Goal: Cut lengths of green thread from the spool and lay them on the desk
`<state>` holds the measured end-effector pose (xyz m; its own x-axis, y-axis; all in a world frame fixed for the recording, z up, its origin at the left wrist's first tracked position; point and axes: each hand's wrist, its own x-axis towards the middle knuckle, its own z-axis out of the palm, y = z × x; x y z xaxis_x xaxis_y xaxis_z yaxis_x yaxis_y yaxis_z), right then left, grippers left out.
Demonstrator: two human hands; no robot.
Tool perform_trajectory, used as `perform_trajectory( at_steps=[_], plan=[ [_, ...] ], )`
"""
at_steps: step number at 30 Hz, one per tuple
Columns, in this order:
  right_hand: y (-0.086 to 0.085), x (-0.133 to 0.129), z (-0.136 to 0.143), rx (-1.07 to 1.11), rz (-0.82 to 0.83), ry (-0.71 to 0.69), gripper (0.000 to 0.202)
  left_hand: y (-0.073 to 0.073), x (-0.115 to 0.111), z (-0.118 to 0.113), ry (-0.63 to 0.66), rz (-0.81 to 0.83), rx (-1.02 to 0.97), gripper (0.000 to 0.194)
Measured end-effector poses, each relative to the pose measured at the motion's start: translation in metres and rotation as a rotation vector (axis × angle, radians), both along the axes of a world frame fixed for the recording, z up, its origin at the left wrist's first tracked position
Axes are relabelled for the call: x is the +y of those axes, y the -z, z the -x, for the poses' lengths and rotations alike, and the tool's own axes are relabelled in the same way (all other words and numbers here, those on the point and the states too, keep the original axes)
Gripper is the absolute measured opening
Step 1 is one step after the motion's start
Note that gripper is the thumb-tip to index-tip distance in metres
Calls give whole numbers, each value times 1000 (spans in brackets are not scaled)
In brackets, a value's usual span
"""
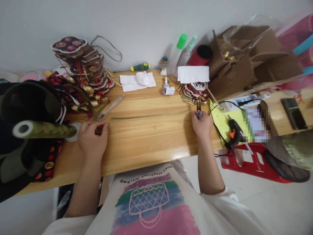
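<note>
A thin olive-green cord lies stretched across the wooden table between my two hands. My left hand rests near the cord's left end, fingers curled, thumb and forefinger almost meeting; anything between them is hidden. Beside it lies a roll of olive-green ribbon. A clear pen lies just beyond those fingers. In my right hand is a small pair of pliers, jaws pointing away from me. The cord's right end comes close to that hand's thumb; whether they touch I cannot tell.
Stacked ornaments with gold bells stand back left. Behind the cord are a screwdriver, white tissue and a small glue bottle. At right are more ornaments, a glue gun, cardboard boxes and a phone.
</note>
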<state>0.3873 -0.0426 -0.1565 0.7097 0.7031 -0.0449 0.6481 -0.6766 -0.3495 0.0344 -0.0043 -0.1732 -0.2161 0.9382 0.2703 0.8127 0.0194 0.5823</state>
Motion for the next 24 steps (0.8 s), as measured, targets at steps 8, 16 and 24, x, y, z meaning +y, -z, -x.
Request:
perform_trajectory(
  at_steps=[8,16,24],
  plan=[
    [-1,0,1,13,22,11,28,5,1,4,17,-42,1,24],
    [-3,1,4,5,39,18,27,6,1,6,5,-58,-4,24],
    [-3,-1,3,17,-18,14,26,1,1,3,-9,3,3,18]
  ],
)
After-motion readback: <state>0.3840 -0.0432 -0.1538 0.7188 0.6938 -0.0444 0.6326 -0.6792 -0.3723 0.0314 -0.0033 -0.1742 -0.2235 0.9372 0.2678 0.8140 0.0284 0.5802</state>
